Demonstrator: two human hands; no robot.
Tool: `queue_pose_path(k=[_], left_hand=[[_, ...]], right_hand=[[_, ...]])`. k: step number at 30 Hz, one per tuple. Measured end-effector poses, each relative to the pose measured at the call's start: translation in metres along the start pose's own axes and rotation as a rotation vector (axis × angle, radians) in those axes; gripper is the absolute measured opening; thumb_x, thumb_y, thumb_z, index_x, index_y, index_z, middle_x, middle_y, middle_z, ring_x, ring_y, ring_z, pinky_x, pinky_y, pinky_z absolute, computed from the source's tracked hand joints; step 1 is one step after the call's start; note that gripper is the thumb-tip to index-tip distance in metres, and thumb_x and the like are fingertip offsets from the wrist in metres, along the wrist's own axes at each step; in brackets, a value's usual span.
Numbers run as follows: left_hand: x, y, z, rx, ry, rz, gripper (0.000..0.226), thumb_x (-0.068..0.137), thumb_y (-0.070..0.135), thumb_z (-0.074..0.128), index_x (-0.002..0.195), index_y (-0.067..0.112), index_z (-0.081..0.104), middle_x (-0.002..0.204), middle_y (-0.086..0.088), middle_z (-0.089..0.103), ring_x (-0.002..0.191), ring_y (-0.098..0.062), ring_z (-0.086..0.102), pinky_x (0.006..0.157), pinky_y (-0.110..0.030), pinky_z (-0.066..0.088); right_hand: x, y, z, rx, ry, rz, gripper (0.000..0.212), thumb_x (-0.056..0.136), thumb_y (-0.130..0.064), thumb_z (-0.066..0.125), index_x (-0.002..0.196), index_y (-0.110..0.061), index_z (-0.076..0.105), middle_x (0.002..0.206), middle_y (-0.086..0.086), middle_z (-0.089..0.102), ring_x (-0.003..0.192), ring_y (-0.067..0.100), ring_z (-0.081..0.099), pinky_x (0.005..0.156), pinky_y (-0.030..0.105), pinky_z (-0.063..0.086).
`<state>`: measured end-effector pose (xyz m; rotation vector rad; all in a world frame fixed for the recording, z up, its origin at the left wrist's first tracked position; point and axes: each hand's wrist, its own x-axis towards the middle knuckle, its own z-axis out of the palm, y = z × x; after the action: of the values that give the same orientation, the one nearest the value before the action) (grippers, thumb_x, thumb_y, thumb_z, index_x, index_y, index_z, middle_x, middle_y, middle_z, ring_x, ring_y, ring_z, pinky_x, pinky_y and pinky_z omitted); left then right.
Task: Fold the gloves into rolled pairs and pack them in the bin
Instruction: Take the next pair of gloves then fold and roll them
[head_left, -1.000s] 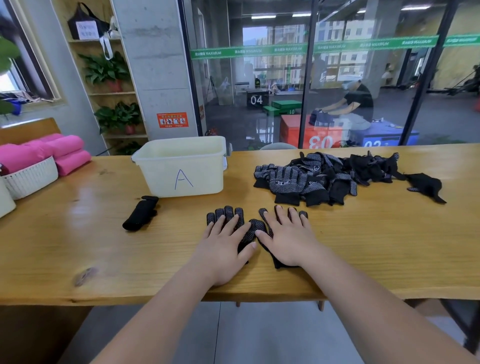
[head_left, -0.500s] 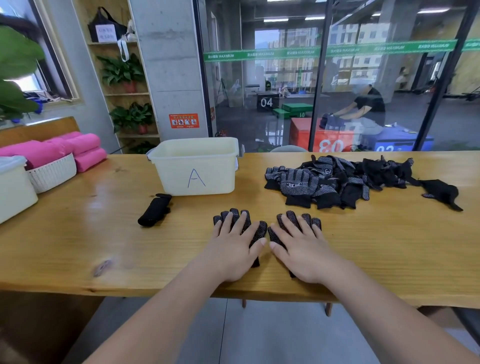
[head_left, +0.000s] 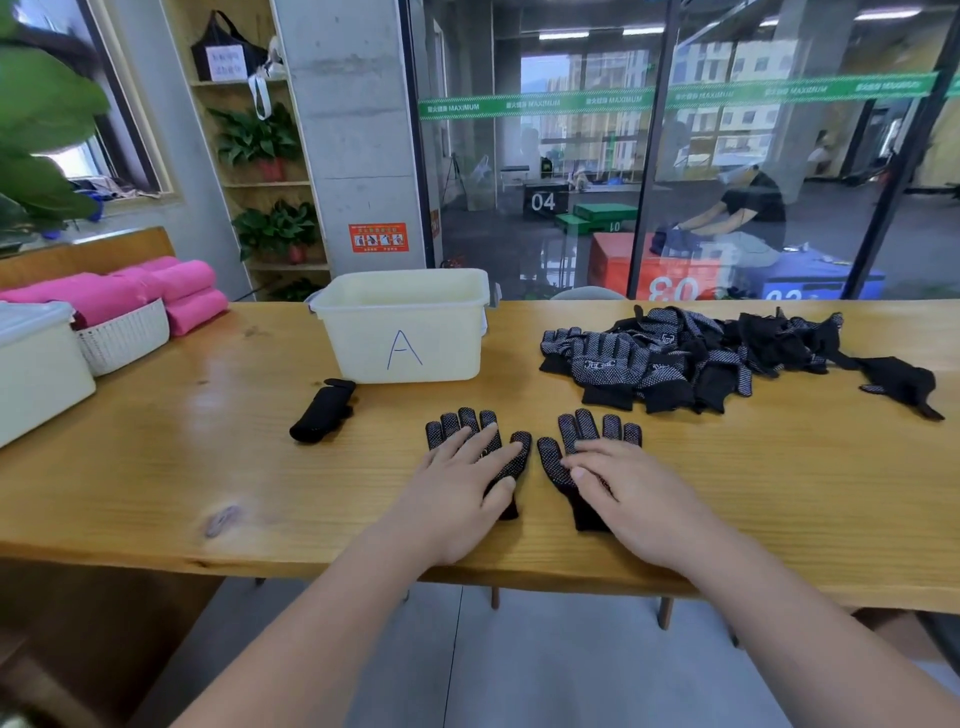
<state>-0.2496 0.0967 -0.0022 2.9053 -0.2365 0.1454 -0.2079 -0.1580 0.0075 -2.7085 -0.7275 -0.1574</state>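
The task looked barely begun. One rolled pair (head_left: 322, 410) lay on the table (head_left: 156, 467) at ten o'clock from the hands, beside the bin (head_left: 405, 332), not in it. A pile of loose gloves (head_left: 675, 358) waited at one o'clock. The left hand (head_left: 457, 483) and right hand (head_left: 634, 493), fingers straight, each pressed a glove flat: left glove (head_left: 467, 423) and right glove (head_left: 587, 423), side by side, apart. The bin, marked A, sat at eleven o'clock; its floor was hidden, so I could not tell its contents.
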Motion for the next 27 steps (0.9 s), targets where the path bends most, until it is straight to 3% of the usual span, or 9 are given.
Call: queue_pose_path(k=[2,4,6,8,10,13,21,27], left_hand=[[-0.005,-0.007,0.0,0.003,-0.047,-0.007,0.054,0.109,0.06,0.022,0.163,0.054,0.019,0.176,0.018,0.005,0.163,-0.015,-0.002,0.132,-0.046,0.006],[-0.006,-0.011,0.0,-0.015,-0.055,-0.025,0.055,0.109,0.06,0.023,0.164,0.053,0.019,0.176,0.018,0.005,0.163,-0.014,-0.003,0.132,-0.044,0.004],[-0.009,-0.01,-0.001,-0.052,0.003,-0.027,0.055,0.109,0.058,0.029,0.163,0.052,0.023,0.175,0.019,0.008,0.162,-0.012,-0.003,0.132,-0.043,0.005],[-0.013,-0.01,-0.002,-0.093,0.136,-0.015,0.053,0.107,0.055,0.04,0.159,0.049,0.037,0.17,0.022,0.024,0.16,-0.011,0.009,0.131,-0.042,0.013],[-0.017,-0.013,-0.002,-0.121,0.316,0.012,0.04,0.103,0.05,0.053,0.142,0.044,0.059,0.147,0.025,0.05,0.143,-0.009,0.034,0.122,-0.041,0.032],[-0.019,-0.017,-0.002,-0.116,0.431,-0.003,0.013,0.097,0.048,0.066,0.107,0.043,0.072,0.107,0.026,0.057,0.11,-0.007,0.047,0.103,-0.039,0.043],[-0.014,-0.012,-0.014,-0.067,0.298,-0.147,0.01,0.095,0.051,0.07,0.092,0.041,0.07,0.093,0.021,0.059,0.098,-0.007,0.048,0.097,-0.036,0.042],[-0.008,-0.007,-0.024,-0.137,0.333,-0.249,0.012,0.102,0.042,0.065,0.091,0.037,0.068,0.092,0.019,0.061,0.099,-0.012,0.056,0.095,-0.042,0.047]], right_hand=[[-0.002,0.005,0.002,-0.064,-0.021,-0.021,0.045,0.11,-0.049,0.04,0.153,-0.04,0.05,0.165,-0.018,0.038,0.154,0.007,0.029,0.126,0.031,0.027],[0.001,0.005,0.007,-0.048,-0.034,-0.041,0.047,0.11,-0.048,0.041,0.156,-0.04,0.045,0.168,-0.017,0.033,0.157,0.009,0.023,0.128,0.03,0.021],[0.004,0.004,0.011,0.011,-0.004,-0.072,0.046,0.111,-0.046,0.041,0.156,-0.039,0.047,0.168,-0.018,0.032,0.158,0.008,0.02,0.129,0.028,0.016],[0.001,0.005,0.012,0.078,0.094,-0.093,0.04,0.111,-0.042,0.044,0.147,-0.037,0.058,0.16,-0.019,0.042,0.153,0.007,0.029,0.126,0.027,0.022],[-0.004,0.01,0.013,0.098,0.251,-0.091,0.029,0.107,-0.037,0.05,0.125,-0.034,0.073,0.136,-0.019,0.059,0.132,0.009,0.048,0.115,0.033,0.04],[-0.005,0.012,0.015,0.008,0.316,-0.042,0.021,0.103,-0.036,0.054,0.104,-0.033,0.074,0.108,-0.017,0.059,0.106,0.014,0.052,0.092,0.04,0.051],[-0.006,0.009,0.013,-0.004,0.235,-0.096,0.032,0.106,-0.043,0.049,0.127,-0.035,0.072,0.124,-0.022,0.059,0.117,0.006,0.05,0.098,0.032,0.048],[-0.006,0.013,0.011,0.224,0.305,-0.034,0.025,0.105,-0.039,0.056,0.122,-0.034,0.074,0.123,-0.022,0.061,0.123,0.004,0.046,0.105,0.026,0.04]])
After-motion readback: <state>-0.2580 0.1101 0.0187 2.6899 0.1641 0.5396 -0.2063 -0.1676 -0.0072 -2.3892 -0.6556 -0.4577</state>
